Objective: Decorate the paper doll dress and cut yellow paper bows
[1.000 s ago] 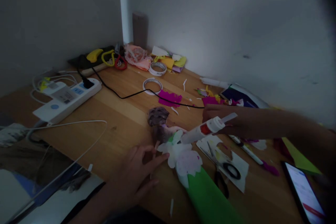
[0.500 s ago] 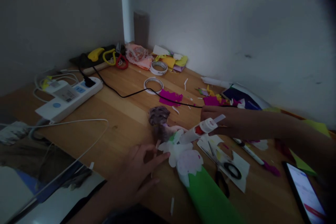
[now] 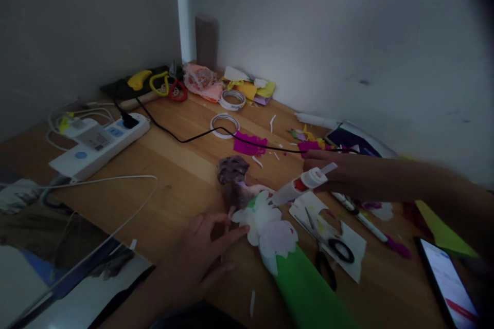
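Doll (image 3: pixel 232 168) lay on its back or side (could not tell which) on the wooden table (image 3: pixel 185 190), its hair toward the far edge and its green skirt (image 3: pixel 311 288) running back toward the wearer. White petals (image 3: pixel 257 221) sat over its upper body, a scalloped pale piece (image 3: pixel 278 238) beside them at the top of the skirt. Lying flat, the doll presumably needed little holding.

Left hand (image 3: pixel 196 247): palm down, fingers apart, one tip on the rim of a petal. Light contact, by my reading, enough to steady the thin material without covering it.

Right hand (image 3: pixel 324 169): behind the glue gun (image 3: pixel 291 189), fingers curled on it, though the grip itself was hidden. Gun slanted, nozzle down at the petals; glue stick (image 3: pixel 330 168) poking up from the back end. That slant probably let the tip come in from the side opposite the left fingers, clear of them.

Black cord (image 3: pixel 185 141) crossed the table from the power strip (image 3: pixel 102 149), passing behind the right hand; its slack likely gave the gun room to swing. Scissors (image 3: pixel 340 251) rested on a paper scrap (image 3: pixel 355 262) just beside the skirt, handles toward the wearer, handy for the right hand. Phone (image 3: pixel 447 280) lay farther right, screen lit.
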A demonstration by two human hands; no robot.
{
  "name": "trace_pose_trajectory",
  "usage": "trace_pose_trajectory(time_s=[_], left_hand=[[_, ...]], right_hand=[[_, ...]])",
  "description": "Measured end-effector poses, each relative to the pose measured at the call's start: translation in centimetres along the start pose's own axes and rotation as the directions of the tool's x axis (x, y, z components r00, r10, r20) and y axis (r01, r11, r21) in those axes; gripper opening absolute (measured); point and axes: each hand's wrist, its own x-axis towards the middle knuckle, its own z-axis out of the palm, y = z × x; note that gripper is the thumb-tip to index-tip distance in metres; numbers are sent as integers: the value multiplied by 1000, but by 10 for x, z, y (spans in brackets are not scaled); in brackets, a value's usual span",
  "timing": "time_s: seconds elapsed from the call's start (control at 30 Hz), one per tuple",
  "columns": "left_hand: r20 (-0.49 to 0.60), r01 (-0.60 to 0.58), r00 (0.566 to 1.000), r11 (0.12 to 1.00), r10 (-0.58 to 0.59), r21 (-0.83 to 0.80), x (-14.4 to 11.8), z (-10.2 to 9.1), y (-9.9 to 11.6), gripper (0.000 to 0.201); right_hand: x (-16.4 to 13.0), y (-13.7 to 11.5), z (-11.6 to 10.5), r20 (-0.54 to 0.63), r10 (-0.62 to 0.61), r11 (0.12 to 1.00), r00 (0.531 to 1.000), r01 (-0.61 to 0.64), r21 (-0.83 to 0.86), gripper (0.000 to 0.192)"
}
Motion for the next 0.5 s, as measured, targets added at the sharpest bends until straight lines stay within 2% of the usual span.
trace_pose_trajectory(time_s=[0.17, 0.33, 0.5], left_hand=[[27, 8, 1000, 1000, -9, 6, 0, -1, 0, 54], [13, 3, 1000, 1000, -3, 10, 0, 0, 0, 53], [-31, -6, 1000, 1000, 6, 27, -1, 0, 1, 51]], right_hand=[[-3, 5, 0, -29, 59, 998, 998, -58, 12, 35], [-8, 6, -1, -61, -48, 996, 997, 52, 68, 26], [-8, -8, -5, 53, 26, 985, 998, -34, 167, 17]])
